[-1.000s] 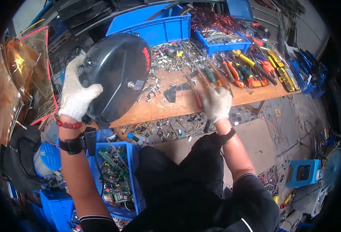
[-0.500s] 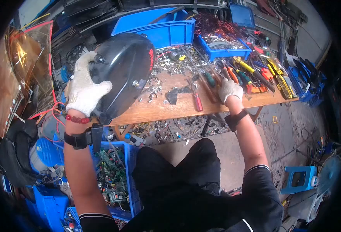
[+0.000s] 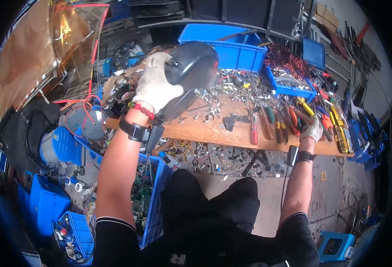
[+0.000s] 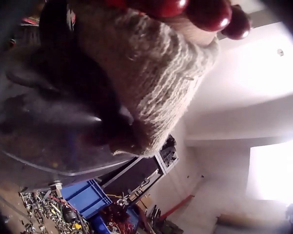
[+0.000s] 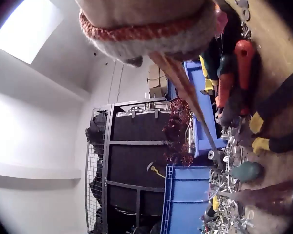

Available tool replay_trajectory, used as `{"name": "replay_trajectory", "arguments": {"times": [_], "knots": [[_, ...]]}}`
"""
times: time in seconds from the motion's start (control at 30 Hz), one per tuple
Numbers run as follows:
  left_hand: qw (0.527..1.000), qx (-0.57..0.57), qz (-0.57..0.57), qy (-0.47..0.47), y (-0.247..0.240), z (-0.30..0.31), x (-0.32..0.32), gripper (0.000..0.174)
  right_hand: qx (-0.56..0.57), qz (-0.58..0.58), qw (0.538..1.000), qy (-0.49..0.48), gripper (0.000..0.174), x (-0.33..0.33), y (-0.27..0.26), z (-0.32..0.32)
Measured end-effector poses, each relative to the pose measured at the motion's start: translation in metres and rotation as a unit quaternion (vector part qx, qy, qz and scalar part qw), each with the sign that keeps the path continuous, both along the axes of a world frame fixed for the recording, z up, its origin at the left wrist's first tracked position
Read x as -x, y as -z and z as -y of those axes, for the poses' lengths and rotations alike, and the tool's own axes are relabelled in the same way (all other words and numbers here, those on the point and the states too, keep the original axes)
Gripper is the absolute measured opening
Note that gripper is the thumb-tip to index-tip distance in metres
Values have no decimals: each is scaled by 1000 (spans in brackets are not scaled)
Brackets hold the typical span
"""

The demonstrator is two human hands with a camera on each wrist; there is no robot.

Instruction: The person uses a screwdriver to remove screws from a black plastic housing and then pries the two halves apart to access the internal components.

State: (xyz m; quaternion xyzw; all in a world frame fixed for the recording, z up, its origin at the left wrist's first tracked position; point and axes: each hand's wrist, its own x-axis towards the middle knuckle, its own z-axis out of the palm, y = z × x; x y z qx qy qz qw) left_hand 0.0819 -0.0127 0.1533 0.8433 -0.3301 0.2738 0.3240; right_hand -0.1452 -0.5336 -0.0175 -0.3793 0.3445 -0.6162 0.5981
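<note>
- Housing hangs clear above the bench's left end. Your left hand has fingers and thumb clamped on its rim, probably so that you can tip it and look it over while the other hand is free.
- Your right hand sits at the bench's right front edge among the pliers, likely hunting for a tool. A thin shaft runs out from under the glove. I cannot tell whether your fingers pinch it or merely lie over it.
- Against a second ago, the housing no longer leans low at the bench's left end with its broad face toward you. You now hold it higher and tipped more on edge.
- Your right hand has travelled from the bench's middle front to its right end.
</note>
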Motion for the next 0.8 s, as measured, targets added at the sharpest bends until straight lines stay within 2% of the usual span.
{"name": "replay_trajectory", "arguments": {"times": [0.07,0.13,0.2,0.27,0.33,0.4,0.43,0.47,0.53,0.57,0.6,0.67,0.7,0.8], "knots": [[1000,3,-24,3,-2,-2,-2,73,64,-67,995,-28,26,-7,12,18],[1000,11,-15,12,-6,-1,3,72,36,-87,995,-27,21,-9,-22,-13],[999,-4,-45,18,-15,0,12,71,94,-53,994,-6,21,-8,-26,0],[1000,15,-12,24,-11,-1,6,69,126,-26,992,-13,21,2,-47,4],[999,2,3,40,-12,1,4,69,93,57,991,-75,21,22,-80,-5],[999,6,8,50,-9,3,-3,70,83,81,981,-154,20,42,-118,-34],[999,-2,-3,52,-13,3,-3,71,132,116,972,-155,18,40,-143,-71],[998,-11,-13,54,-18,2,-2,72,169,134,957,-196,18,47,-145,-59],[998,-21,-26,53,-19,2,-3,73,236,128,923,-274,31,56,-166,-78],[998,-22,-9,57,-17,1,-7,73,235,127,924,-273,31,50,-173,-98],[998,-22,9,59,-16,0,-8,73,326,86,919,-204,27,37,-182,-125],[998,-21,5,57,-16,-2,-8,72,414,45,899,-135,24,23,-196,-159],[998,-17,-5,62,-16,-4,-8,72,395,74,894,-196,23,20,-202,-169],[997,-18,-19,70,-18,-11,-7,72,366,82,901,-217,20,3,-212,-190]]}}
